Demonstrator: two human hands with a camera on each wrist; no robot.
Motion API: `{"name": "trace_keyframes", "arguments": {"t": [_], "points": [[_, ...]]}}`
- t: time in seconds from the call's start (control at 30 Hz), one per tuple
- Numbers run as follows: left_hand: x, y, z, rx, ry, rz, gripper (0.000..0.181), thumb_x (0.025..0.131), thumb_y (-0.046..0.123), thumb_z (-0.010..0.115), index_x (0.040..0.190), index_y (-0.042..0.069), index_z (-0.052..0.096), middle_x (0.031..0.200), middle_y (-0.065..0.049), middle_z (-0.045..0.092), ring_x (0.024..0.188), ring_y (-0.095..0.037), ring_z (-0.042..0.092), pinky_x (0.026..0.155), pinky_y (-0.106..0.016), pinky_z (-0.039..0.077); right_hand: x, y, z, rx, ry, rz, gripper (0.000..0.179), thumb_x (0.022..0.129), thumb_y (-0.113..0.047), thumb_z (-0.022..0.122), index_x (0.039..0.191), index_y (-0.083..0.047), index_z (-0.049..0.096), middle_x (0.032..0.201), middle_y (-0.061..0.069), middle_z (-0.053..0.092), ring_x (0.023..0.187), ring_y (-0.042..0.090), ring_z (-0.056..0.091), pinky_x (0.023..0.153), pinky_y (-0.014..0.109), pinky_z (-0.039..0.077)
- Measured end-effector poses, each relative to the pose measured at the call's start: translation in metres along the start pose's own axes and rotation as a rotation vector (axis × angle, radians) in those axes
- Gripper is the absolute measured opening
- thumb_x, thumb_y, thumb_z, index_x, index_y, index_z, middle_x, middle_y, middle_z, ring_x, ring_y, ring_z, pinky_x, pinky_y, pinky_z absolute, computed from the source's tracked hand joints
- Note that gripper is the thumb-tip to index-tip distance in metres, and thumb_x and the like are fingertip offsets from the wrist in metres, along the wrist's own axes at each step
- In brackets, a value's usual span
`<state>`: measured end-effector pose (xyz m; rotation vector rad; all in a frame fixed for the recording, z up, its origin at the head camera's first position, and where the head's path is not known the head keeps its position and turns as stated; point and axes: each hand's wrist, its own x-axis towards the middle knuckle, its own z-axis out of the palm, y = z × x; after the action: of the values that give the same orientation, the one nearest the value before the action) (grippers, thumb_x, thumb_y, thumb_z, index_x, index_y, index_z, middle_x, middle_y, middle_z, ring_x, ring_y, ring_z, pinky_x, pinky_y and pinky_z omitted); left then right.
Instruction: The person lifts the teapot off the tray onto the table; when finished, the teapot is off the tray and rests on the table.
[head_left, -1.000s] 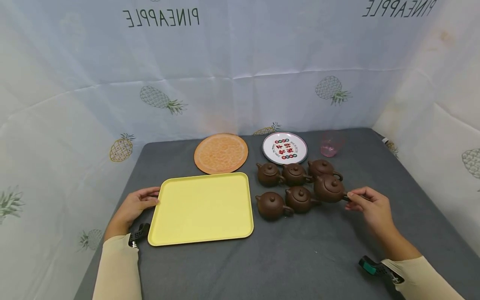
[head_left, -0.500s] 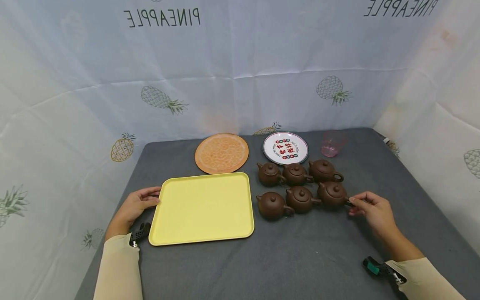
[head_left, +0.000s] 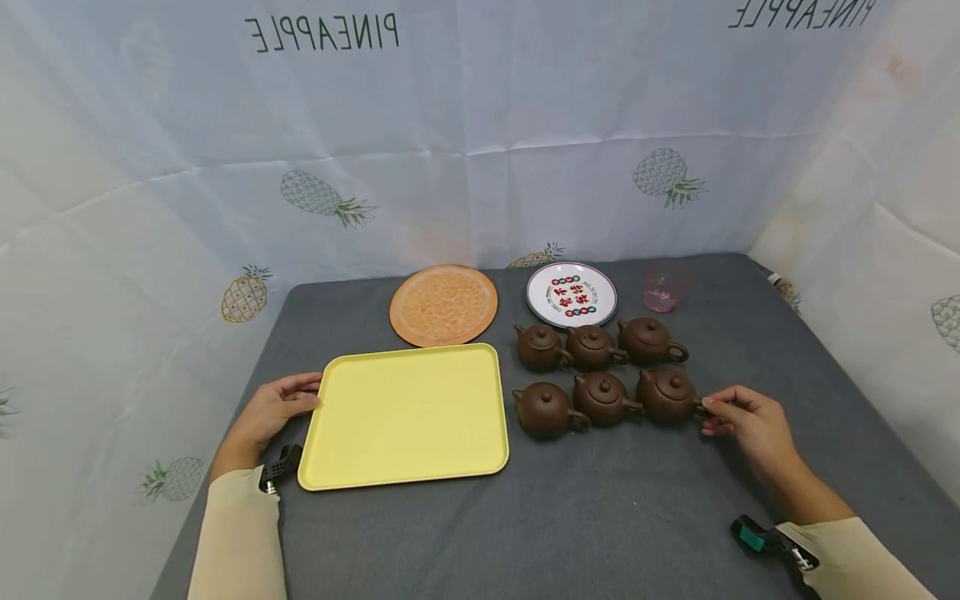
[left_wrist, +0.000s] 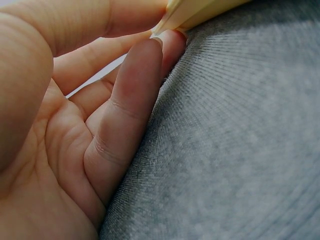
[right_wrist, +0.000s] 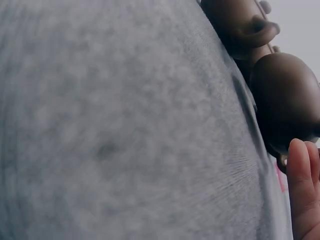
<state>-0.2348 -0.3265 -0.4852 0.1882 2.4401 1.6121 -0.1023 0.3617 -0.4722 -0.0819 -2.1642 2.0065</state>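
Observation:
At the left, my left hand (head_left: 279, 410) holds the left rim of a yellow rectangular tray (head_left: 405, 417). In the left wrist view, thumb and fingertips meet at the edge of the tray (left_wrist: 187, 15). My right hand (head_left: 752, 425) pinches the handle of a dark brown teapot (head_left: 667, 395), the rightmost of the front row. That teapot stands upright at the cloth, its spout facing left. Beside it in the same row are a middle teapot (head_left: 602, 397) and a left teapot (head_left: 545, 410). In the right wrist view the pinched teapot (right_wrist: 285, 95) shows above the fingers (right_wrist: 301, 175).
A back row holds three similar teapots: left (head_left: 538, 347), middle (head_left: 591, 347) and right (head_left: 647, 340). Behind stand a round orange-brown mat (head_left: 444, 307), a white plate (head_left: 551, 308) with red lettering and a pink clear cup (head_left: 663, 293). A pineapple-print curtain (head_left: 480, 192) surrounds the grey table (head_left: 585, 525).
My right hand has lowered the teapot and moved it slightly right and nearer, out from in front of the back right teapot into the front row. The left hand and tray have stayed.

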Motion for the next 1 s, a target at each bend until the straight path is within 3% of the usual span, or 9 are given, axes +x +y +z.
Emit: {"name": "trace_keyframes", "arguments": {"t": [0.17,0.57,0.7,1.0], "points": [[-0.0018,0.0017,0.0005,-0.003,-0.007,0.010,0.061,0.090,0.015,0.073,0.139,-0.008,0.047,0.122,-0.018,0.061,0.093,-0.004,0.063,0.076,-0.023,0.052,0.0010,0.0047,0.0005,0.005,0.000,0.003,0.015,0.093,-0.001,0.064,0.088,0.013,0.061,0.082,0.007,0.066,0.062,0.020,0.063,0.057,0.032,0.056],[0.0006,-0.0046,-0.0007,-0.006,-0.012,0.010,0.061,0.089,0.015,0.073,0.139,-0.008,0.047,0.118,-0.013,0.063,0.093,-0.005,0.064,0.076,-0.023,0.052,0.0014,0.0082,0.0036,-0.086,0.002,0.015,0.022,0.094,-0.003,0.064,0.091,0.018,0.057,0.084,0.004,0.066,0.063,0.019,0.063,0.058,0.033,0.056],[0.0014,-0.0048,-0.0009,0.005,-0.003,0.003,0.062,0.088,0.019,0.074,0.138,-0.007,0.049,0.114,-0.005,0.065,0.093,-0.005,0.064,0.076,-0.023,0.052,0.0025,0.0091,0.0032,-0.180,0.002,0.005,0.022,0.095,-0.006,0.063,0.094,0.016,0.059,0.085,0.004,0.066,0.064,0.018,0.064,0.058,0.033,0.056],[0.0053,0.0010,-0.0041,0.069,0.008,0.004,0.060,0.089,0.016,0.073,0.138,-0.007,0.049,0.122,-0.024,0.058,0.091,-0.006,0.064,0.075,-0.022,0.052,0.0097,0.0018,-0.0036,-0.475,-0.012,0.012,0.038,0.098,-0.027,0.061,0.105,0.011,0.063,0.082,0.012,0.069,0.066,0.018,0.067,0.059,0.028,0.054]]}}
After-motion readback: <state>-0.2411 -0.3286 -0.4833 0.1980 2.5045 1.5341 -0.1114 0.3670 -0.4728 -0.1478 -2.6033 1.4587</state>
